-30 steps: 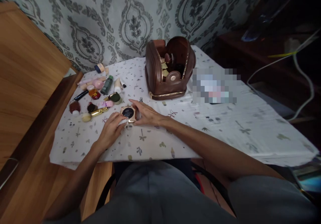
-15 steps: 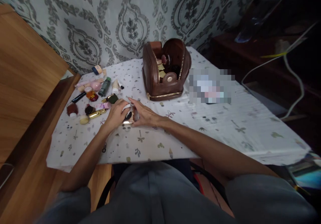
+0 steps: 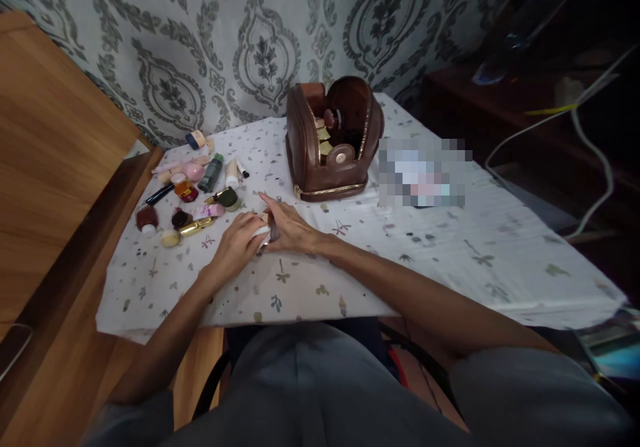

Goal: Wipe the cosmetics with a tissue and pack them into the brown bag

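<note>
My left hand [image 3: 239, 239] and my right hand [image 3: 290, 225] meet over the table, their fingers curled around small items between them. A white item [image 3: 262, 231] shows at my left fingertips. Something clear and shiny is partly visible by my right thumb; the fingers cover most of it. Just behind my left hand lies a dark green round item [image 3: 230, 199]. A pink tube [image 3: 209, 211] and a gold tube [image 3: 196, 227] are to its left.
An open brown bag [image 3: 327, 183] with small items inside stands behind my hands. Cosmetics, including a green bottle [image 3: 211, 172] and a red-brown bottle [image 3: 147, 219], cover the table's left. A blurred-out object [image 3: 420, 177] lies right.
My left hand has turned and closed in over the items between my hands, hiding the black and gold parts seen before. The view has shifted slightly.
</note>
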{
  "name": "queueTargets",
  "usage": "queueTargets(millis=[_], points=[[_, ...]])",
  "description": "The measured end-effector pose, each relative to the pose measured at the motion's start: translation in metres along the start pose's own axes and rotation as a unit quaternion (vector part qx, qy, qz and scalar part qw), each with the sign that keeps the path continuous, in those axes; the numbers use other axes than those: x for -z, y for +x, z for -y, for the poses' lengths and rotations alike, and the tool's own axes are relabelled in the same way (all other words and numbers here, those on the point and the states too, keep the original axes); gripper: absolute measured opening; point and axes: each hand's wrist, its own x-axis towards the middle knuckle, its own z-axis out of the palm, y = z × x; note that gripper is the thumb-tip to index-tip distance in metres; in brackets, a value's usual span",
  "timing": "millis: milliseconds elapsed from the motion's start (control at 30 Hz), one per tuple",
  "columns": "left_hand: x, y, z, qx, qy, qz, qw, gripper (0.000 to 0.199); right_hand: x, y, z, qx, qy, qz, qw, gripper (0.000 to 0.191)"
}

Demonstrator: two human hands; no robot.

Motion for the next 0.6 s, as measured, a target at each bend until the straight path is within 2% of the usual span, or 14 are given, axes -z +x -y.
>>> queueTargets(millis=[167, 267, 400, 600], points=[[-0.01, 0.036, 0.004, 0.029, 0.042, -0.002, 0.999, 0.019, 0.0, -0.001, 0.0, 0.01, 0.007, -0.008, 1.0, 0.13], [-0.009, 0.04, 0.003, 0.028, 0.048, 0.006, 0.998, 0.019, 0.002, -0.002, 0.0, 0.012, 0.012, -0.01, 1.0, 0.13], [-0.002, 0.019, -0.005, -0.008, 0.027, 0.038, 0.999, 0.018, 0.002, -0.002, 0.0, 0.003, 0.004, -0.004, 1.0, 0.126], [0.001, -0.032, -0.007, 0.0, -0.01, -0.022, 1.0, 0.019, 0.0, -0.002, -0.003, -0.002, -0.003, 0.008, 1.0, 0.122]])
